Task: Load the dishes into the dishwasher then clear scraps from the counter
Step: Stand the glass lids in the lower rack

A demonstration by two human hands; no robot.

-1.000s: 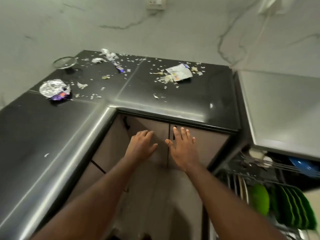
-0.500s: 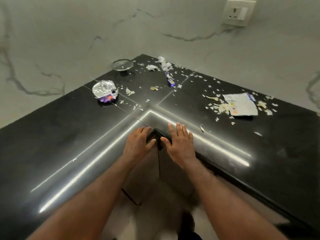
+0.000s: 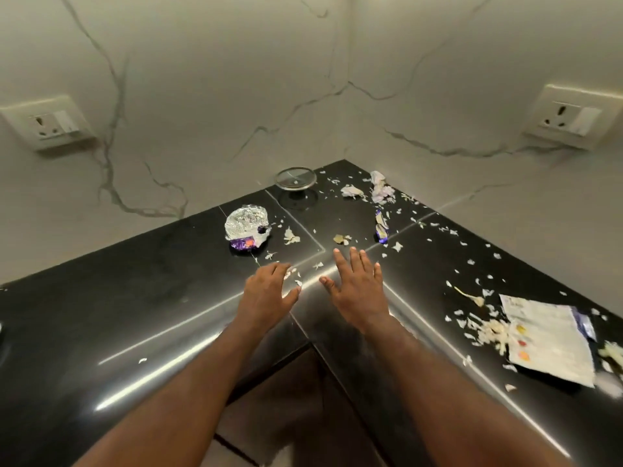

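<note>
Two hands spread wide, holding nothing: left hand (image 3: pixel 269 295), right hand (image 3: pixel 358 291), over black worktop (image 3: pixel 135 298); wrapper (image 3: pixel 549 342) writing too blurry.

The tabletop (image 3: pixel 101 315) is black polished stone, very glossy, and long bright streaks of light reflect on it. The wall (image 3: pixel 202 79) is smooth pale stone with thin grey veins, like marble, with a soft sheen. The foil wrapper (image 3: pixel 245 224) is silver, shiny and full of creases. The small wrapper (image 3: pixel 381 230) is glossy purple film. The glass dish (image 3: pixel 295 178) is clear and smooth. The sachet (image 3: pixel 549 342) looks like white matt paper, a little wrinkled. The scraps (image 3: pixel 488 328) are thin, dry, papery flakes. The socket (image 3: pixel 50 124) is smooth cream plastic. The cabinet door (image 3: pixel 286 399) is brown and matt.
</note>
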